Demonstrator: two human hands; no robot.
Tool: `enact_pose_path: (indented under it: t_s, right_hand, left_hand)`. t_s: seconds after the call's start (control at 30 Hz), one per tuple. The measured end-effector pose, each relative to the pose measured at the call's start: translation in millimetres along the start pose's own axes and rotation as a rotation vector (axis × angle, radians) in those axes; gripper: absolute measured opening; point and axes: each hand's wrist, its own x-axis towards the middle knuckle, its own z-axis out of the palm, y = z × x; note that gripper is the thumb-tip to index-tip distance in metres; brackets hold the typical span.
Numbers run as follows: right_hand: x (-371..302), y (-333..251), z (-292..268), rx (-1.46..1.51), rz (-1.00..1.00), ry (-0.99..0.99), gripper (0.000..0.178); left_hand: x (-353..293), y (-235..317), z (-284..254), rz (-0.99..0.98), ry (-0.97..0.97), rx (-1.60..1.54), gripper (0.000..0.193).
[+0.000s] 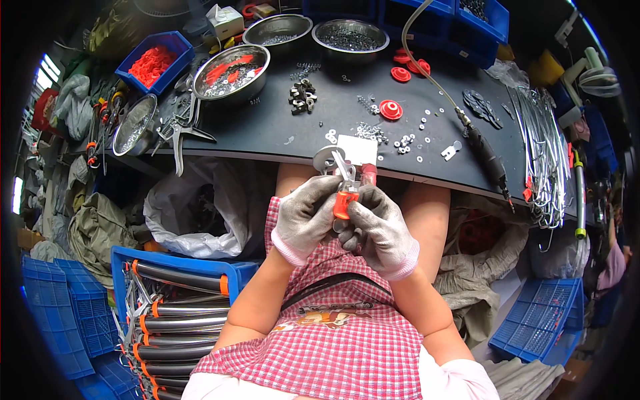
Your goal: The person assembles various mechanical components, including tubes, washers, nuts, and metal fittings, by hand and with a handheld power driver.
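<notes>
In front of my lap, near the table's front edge, my left hand point(308, 215) and my right hand point(385, 232) meet, both in grey-white work gloves with pink cuffs. Between their fingertips they grip a small orange plastic part point(344, 205) with metal pieces at its top; its exact kind cannot be made out. Just beyond it are a round metal disc point(328, 159), a white rectangular block point(359, 149) and a red cylindrical piece point(369, 175) by the table edge. My fingers partly hide the orange part's lower end.
Across the dark table point(320, 110) lie white washers point(404, 143), black clips point(303, 97) and a red round knob point(391, 110). Steel bowls point(351, 37) stand behind. A power screwdriver point(487, 157) rests at right, beside long metal rods point(547, 160). A blue crate point(250, 270) of black tubes sits lower left.
</notes>
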Motion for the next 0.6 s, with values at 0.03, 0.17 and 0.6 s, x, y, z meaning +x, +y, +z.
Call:
enact_pose_path:
  t_s: [0.03, 0.17, 0.6]
  right_hand:
    - [-1, 1, 1, -0.003, 0.018, -0.009, 0.025]
    - [6, 4, 7, -0.01, 0.01, 0.01, 0.026]
    - [198, -60, -11, -1.891, -0.578, -0.136, 0.02]
  left_hand:
    - [-2, 1, -2, -0.004, 0.001, -0.002, 0.025]
    - [-7, 6, -8, -0.27, 0.016, -0.283, 0.037]
    - [-25, 23, -67, -0.213, 0.218, -0.147, 0.05]
